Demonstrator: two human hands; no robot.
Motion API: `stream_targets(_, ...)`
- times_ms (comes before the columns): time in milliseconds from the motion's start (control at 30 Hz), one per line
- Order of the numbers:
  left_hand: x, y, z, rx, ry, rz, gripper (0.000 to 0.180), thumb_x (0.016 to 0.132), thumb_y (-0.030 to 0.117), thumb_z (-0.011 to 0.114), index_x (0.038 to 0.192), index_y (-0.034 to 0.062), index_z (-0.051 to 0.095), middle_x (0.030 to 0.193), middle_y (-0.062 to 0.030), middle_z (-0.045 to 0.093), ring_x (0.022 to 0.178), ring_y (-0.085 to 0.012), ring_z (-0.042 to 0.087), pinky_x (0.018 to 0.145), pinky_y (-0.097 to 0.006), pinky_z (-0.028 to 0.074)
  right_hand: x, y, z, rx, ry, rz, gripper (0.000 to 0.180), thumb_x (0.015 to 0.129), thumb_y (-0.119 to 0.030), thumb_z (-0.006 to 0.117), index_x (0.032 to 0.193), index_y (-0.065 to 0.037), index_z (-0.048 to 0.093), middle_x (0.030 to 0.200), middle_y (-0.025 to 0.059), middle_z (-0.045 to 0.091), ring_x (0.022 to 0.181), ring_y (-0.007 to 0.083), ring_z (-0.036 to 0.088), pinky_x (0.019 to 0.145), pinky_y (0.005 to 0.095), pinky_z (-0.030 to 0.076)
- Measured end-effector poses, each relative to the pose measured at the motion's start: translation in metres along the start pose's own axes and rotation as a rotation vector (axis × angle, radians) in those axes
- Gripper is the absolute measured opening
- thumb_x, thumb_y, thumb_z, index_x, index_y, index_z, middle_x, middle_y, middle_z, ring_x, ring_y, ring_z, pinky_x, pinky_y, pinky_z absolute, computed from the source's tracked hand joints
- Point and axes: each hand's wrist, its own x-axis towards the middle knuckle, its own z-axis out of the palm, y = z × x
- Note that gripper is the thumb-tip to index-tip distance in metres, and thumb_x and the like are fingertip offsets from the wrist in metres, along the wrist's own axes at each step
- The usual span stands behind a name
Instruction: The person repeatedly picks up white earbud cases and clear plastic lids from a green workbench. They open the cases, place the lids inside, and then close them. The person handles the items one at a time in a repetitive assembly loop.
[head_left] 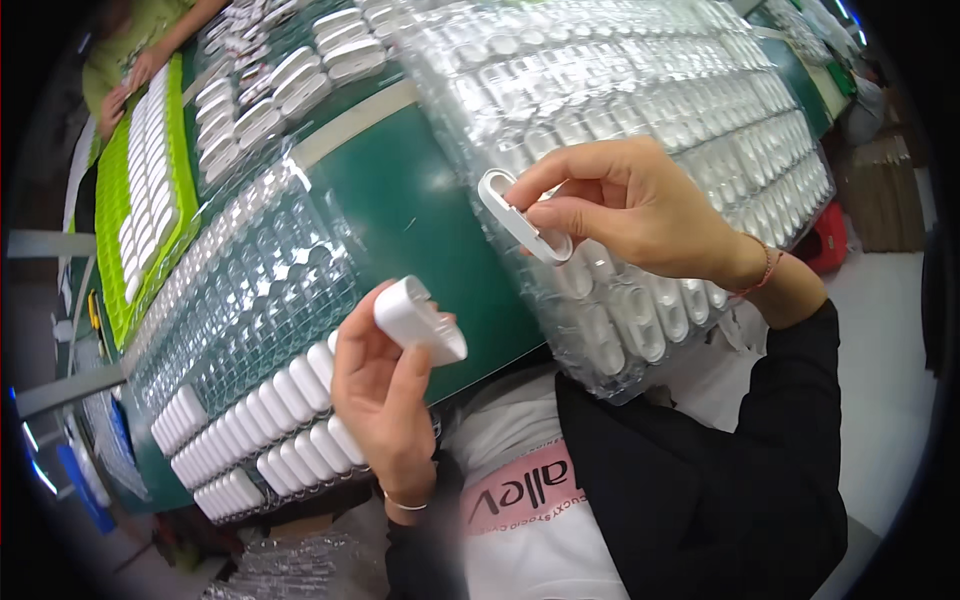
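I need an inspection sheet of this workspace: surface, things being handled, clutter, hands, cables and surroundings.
Surface: green table, mostly covered by trays.
Handled things: white case in left hand; white insert pinched by right hand.
Trays: left clear tray partly filled with white cases; right clear tray holds inserts.
Clutter: green tray and loose white cases farther back.
Cables: nothing seen.
Surroundings: another person's hands at the far left; cardboard boxes at right.
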Motion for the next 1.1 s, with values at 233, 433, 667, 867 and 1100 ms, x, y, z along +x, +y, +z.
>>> stream_targets(233,-0.002,0.002,0.004,-0.083,0.051,-0.031,0.056,0.089,0.007,0.059,0.138,-0.0046,0.034,0.123,-0.0170,0.054,0.110,-0.0240,0.058,0.093,-0.037,0.050,0.019,-0.009,0.026,-0.180,-0.103,-0.210,0.012,0.081,0.002,0.068,0.093,0.001,0.068,0.093,0.0091,0.066,0.078,0.0121,0.066,0.067,0.0221,0.055)
stream_targets(433,0.000,-0.005,0.004,-0.117,0.030,-0.063,0.056,0.089,0.006,0.060,0.138,-0.0022,0.034,0.125,-0.0169,0.053,0.114,-0.0230,0.056,0.092,-0.035,0.050,0.023,0.004,0.036,-0.316,-0.063,-0.445,0.010,0.079,0.000,0.069,0.088,0.000,0.067,0.089,0.0097,0.065,0.071,0.0164,0.067,0.061,0.0244,0.055)
stream_targets(667,0.002,-0.009,0.005,-0.102,0.087,-0.020,0.054,0.090,0.005,0.059,0.137,-0.0022,0.033,0.128,-0.0213,0.052,0.115,-0.0234,0.056,0.093,-0.035,0.050,0.025,0.014,0.039,-0.228,-0.039,-0.451,0.012,0.079,-0.003,0.069,0.090,0.001,0.066,0.092,0.0100,0.065,0.068,0.0178,0.066,0.057,0.0251,0.054)
stream_targets(867,-0.003,-0.009,0.002,0.024,0.092,0.099,0.055,0.088,0.006,0.062,0.135,-0.0025,0.035,0.128,-0.0273,0.052,0.115,-0.0249,0.056,0.096,-0.036,0.047,0.023,0.008,0.037,-0.249,-0.159,-0.473,0.027,0.077,0.001,0.072,0.103,-0.003,0.067,0.102,0.0129,0.065,0.072,0.0147,0.062,0.064,0.0247,0.054)
stream_targets(1100,-0.002,-0.014,0.003,-0.031,0.107,0.133,0.052,0.086,0.003,0.065,0.129,-0.0027,0.038,0.124,-0.0263,0.056,0.110,-0.0220,0.059,0.092,-0.033,0.050,0.024,0.012,0.037,-0.220,-0.168,-0.445,0.024,0.076,0.000,0.073,0.099,-0.004,0.069,0.101,0.0124,0.067,0.069,0.0141,0.061,0.059,0.0243,0.051)
